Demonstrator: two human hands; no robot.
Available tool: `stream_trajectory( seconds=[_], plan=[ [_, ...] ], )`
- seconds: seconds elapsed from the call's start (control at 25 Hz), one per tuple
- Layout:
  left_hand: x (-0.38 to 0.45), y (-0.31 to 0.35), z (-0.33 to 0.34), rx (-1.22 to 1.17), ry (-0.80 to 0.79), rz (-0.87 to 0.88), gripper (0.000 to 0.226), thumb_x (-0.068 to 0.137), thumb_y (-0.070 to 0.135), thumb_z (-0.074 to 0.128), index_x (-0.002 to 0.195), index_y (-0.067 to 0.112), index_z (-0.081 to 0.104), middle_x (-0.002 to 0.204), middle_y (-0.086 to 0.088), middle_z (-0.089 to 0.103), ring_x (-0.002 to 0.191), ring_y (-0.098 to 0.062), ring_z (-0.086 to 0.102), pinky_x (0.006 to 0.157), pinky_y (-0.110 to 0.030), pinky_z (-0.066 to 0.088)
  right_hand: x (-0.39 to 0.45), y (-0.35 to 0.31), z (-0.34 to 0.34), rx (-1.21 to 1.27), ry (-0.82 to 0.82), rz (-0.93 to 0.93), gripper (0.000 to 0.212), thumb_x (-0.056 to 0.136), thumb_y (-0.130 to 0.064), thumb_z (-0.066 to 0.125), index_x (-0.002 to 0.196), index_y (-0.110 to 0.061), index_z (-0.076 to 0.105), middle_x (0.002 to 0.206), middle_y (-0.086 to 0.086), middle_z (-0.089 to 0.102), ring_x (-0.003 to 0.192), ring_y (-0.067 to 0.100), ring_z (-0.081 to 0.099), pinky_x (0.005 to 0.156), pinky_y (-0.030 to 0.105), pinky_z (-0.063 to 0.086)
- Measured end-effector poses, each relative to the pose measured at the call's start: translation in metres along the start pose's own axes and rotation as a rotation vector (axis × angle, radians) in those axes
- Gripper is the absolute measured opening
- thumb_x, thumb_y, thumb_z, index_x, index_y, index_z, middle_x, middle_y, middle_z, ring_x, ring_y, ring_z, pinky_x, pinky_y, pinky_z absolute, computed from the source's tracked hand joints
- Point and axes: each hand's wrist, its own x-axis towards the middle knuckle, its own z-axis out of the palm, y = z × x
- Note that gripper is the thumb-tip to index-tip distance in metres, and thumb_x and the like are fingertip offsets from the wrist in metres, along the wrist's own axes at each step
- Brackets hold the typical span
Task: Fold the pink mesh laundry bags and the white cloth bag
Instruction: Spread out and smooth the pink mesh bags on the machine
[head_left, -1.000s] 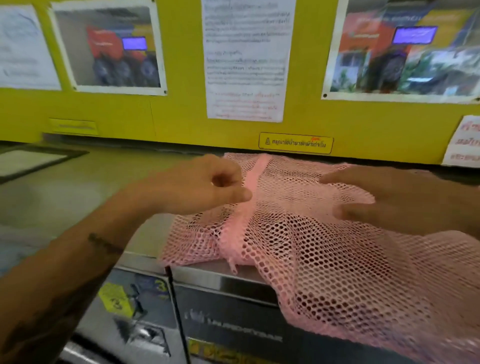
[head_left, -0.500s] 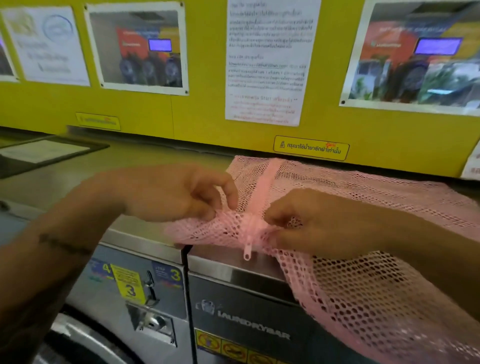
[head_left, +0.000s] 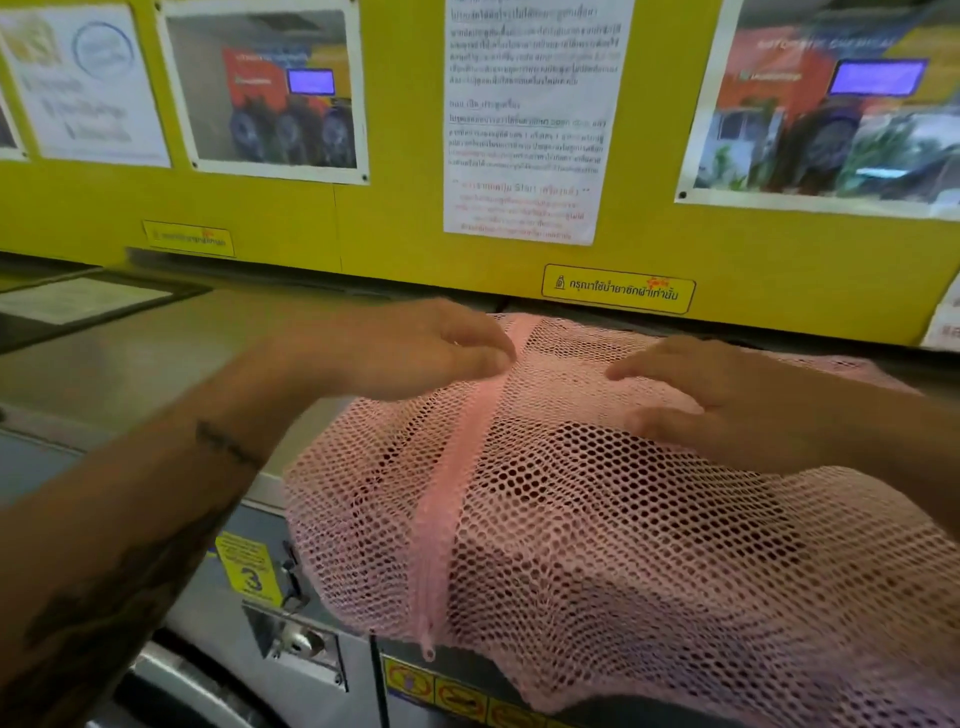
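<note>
A pink mesh laundry bag (head_left: 597, 519) is spread over the top of a steel washing machine (head_left: 156, 364) and hangs down over the machine's front. A pink zipper strip (head_left: 457, 467) runs down its left part, with the pull dangling at the bottom. My left hand (head_left: 415, 348) lies at the bag's upper left, fingertips on the top of the zipper strip. My right hand (head_left: 717, 400) rests flat on the mesh to the right, fingers spread. Neither hand pinches the fabric. No white cloth bag is in view.
A yellow wall (head_left: 363, 223) with posters and notices rises just behind the machine tops. The machine front carries a number 3 sticker (head_left: 249, 571) and a coin slot (head_left: 296, 639). A dark framed sheet (head_left: 78, 301) lies on the steel top at far left.
Both hands let go of the zipper end near the front edge and moved up and apart onto the bag's top. The bag now hangs farther down over the machine front.
</note>
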Motion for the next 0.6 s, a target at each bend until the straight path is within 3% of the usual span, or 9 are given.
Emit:
stream_trajectory(
  seconds=[0.08,0.2,0.36,0.52,0.6],
  plan=[
    [0.027,-0.003,0.029,0.222,-0.105,-0.062,0.063,0.09,0.068,0.03,0.148,0.042,0.026,0.161,0.002,0.022,0.146,-0.02,0.024,0.118,-0.054,0.018,0.006,0.034,0.014,-0.083,-0.133,0.15,0.115,0.049,-0.101,0.001,0.15,-0.048,0.01,0.165,0.0,0.012,0.15,0.025,0.011,0.118,0.056,0.016],
    [0.061,-0.018,0.06,0.329,-0.187,-0.106,0.075,0.086,0.076,0.013,0.152,0.041,0.002,0.165,0.002,-0.006,0.151,-0.02,-0.003,0.118,-0.058,0.001,0.012,0.073,0.032,0.014,-0.252,0.235,0.121,0.044,-0.101,-0.007,0.151,-0.044,-0.01,0.166,0.004,-0.002,0.152,0.024,-0.007,0.12,0.053,-0.002],
    [0.086,-0.015,0.059,0.296,-0.185,-0.106,0.077,0.085,0.077,0.019,0.152,0.04,0.007,0.165,0.001,-0.002,0.151,-0.019,0.0,0.121,-0.049,0.006,0.018,0.097,0.043,0.051,-0.203,0.302,0.114,0.048,-0.102,-0.004,0.148,-0.05,-0.013,0.166,0.007,-0.006,0.151,0.029,-0.012,0.118,0.057,-0.006],
    [0.093,0.007,0.033,0.32,-0.238,-0.048,0.071,0.09,0.064,0.039,0.152,0.032,0.022,0.163,0.001,0.015,0.147,-0.019,0.019,0.119,-0.038,0.016,0.003,0.093,0.032,0.091,-0.155,0.273,0.086,0.08,-0.084,0.015,0.153,-0.042,-0.005,0.166,0.004,-0.007,0.151,0.027,-0.01,0.12,0.053,-0.002],
    [0.093,0.02,0.021,0.361,-0.26,-0.006,0.08,0.079,0.076,0.039,0.149,0.041,0.022,0.162,0.009,0.015,0.146,-0.013,0.02,0.118,-0.035,0.015,-0.023,0.097,0.015,0.164,-0.058,0.252,0.082,0.083,-0.078,0.025,0.153,-0.044,0.002,0.166,-0.005,-0.008,0.151,0.02,-0.009,0.121,0.049,0.001]
  ],
)
